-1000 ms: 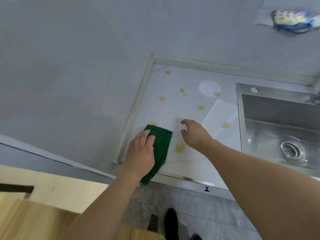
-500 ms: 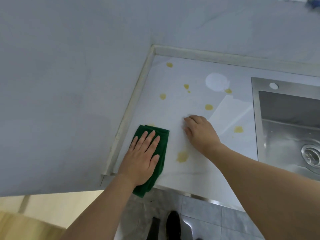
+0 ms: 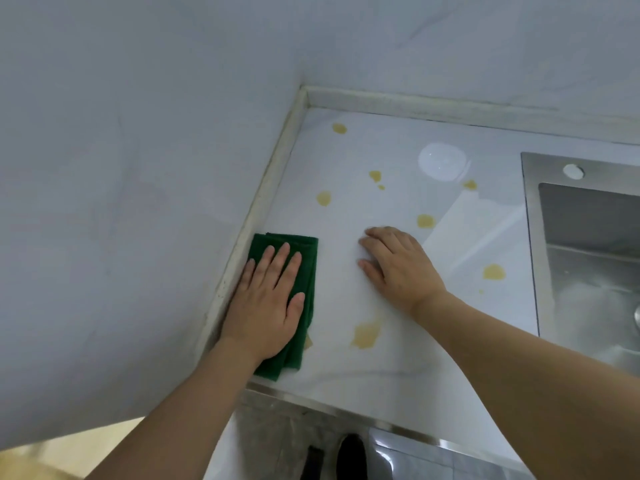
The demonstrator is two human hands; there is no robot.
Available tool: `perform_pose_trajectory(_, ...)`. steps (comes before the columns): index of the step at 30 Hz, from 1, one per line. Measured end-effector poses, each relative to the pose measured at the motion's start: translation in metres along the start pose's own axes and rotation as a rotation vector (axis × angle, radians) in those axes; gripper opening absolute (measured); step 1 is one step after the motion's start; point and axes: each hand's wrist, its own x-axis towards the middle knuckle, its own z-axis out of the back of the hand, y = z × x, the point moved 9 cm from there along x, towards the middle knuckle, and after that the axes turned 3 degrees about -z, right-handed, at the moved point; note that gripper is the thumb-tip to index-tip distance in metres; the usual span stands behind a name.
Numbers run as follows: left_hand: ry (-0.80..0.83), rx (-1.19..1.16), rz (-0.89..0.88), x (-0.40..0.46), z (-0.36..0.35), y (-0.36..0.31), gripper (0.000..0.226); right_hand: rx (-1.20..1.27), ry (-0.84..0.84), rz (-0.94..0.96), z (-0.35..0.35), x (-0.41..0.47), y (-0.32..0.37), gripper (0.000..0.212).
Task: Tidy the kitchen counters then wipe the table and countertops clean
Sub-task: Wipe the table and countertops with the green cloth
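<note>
Left hand [image 3: 268, 301]: flat, fingers straight and slightly spread, palm pressing down on the cloth [image 3: 300, 303]. Nothing gripped; the hand lies on top of it.

Cloth: green, folded, on the counter [image 3: 346, 362] at its left edge, just beside the pale trim [image 3: 256, 216] that runs along the wall [image 3: 138, 168]. Its far end shows past the fingertips; its near end reaches close to the counter's front lip.

Right hand [image 3: 398, 268]: to the right of the cloth, apart from it, resting palm down on the bare counter. Fingers loosely bent, pointing left and far; holds nothing.

Counter: white, glossy. Yellow-brown spots [image 3: 365, 336] scattered over it: the largest lies near, between the two forearms; one small patch touches the cloth's right edge near the wrist; others lie far of the hands, and one more to the right, close to the sink. A round bright reflection [image 3: 441, 161] sits far right of the hands.

Sink [image 3: 588, 258]: steel, set into the counter at the right, well apart from both hands. A round hole [image 3: 573, 171] in its far left corner.

Below the counter's front edge: grey floor tiles [image 3: 433, 459] and a dark shoe [image 3: 351, 455].
</note>
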Motion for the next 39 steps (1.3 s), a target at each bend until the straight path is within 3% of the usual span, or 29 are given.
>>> perform_pose_trajectory(7,-0.001,-0.062,0.0,-0.026,-0.007,-0.012,0.065,0.01,0.007,-0.012,0.0,-0.002,0.001,0.045)
perform_pose_trajectory(18,0.009,0.032,-0.01,0.066,0.006,0.007,0.079,0.009,-0.055,0.027,-0.003,0.0,-0.002,0.042)
perform_pose_trajectory(30,0.003,-0.045,0.003,0.012,-0.001,-0.012,0.075,0.036,-0.075,0.042,0.001,-0.004,0.0,0.041)
perform_pose_trajectory(39,-0.005,0.013,0.048,0.101,0.011,0.005,0.077,0.014,-0.083,0.039,-0.001,-0.003,-0.001,0.041)
